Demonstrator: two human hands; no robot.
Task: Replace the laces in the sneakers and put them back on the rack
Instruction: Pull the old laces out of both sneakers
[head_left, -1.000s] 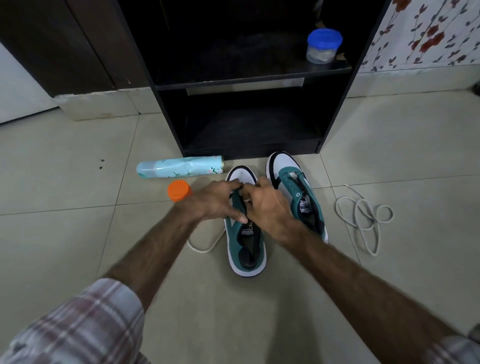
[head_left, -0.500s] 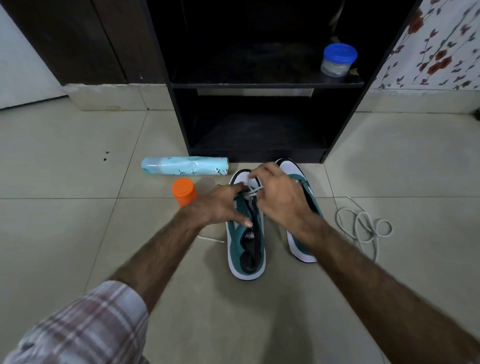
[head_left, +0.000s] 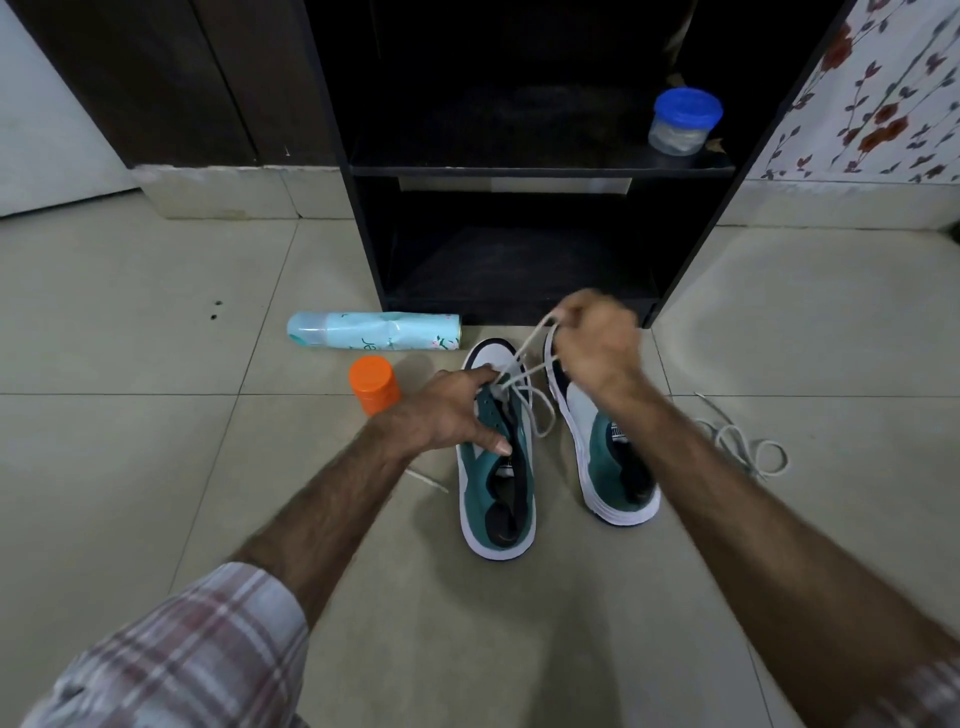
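View from a head cam, looking down at a tiled floor (head_left: 156, 467) in front of a dark open rack (head_left: 519, 166) w/ two shelves. On the upper shelf, at right, sits one small clear tub w/ a blue lid (head_left: 684, 120); contents too dim to tell. On the floor lie two more containers: a pale blue spray can (head_left: 374, 330) on its side, printed w/ a floral pattern and lettering too blurred to read, and an orange-capped jar (head_left: 373, 383) standing just below it, near the left sneaker's toe.

Two teal-and-white sneakers stand side by side, toes toward the rack. The left sneaker (head_left: 496, 493) has a white lace (head_left: 524, 358) running up from its front eyelets. The right sneaker (head_left: 613, 457) shows a small tongue label, unreadable.

Left hand (head_left: 447, 415) rests on the left sneaker's upper, fingers spread over the eyelet area, thumb along the side. Right hand (head_left: 597, 338) is raised above the toes, fingers curled, pinching the lace ends taut. A second, loose lace (head_left: 743, 447) lies coiled on the floor to the right of the sneakers, apart from them. Plaid sleeves (head_left: 182, 649) show at the bottom edge.
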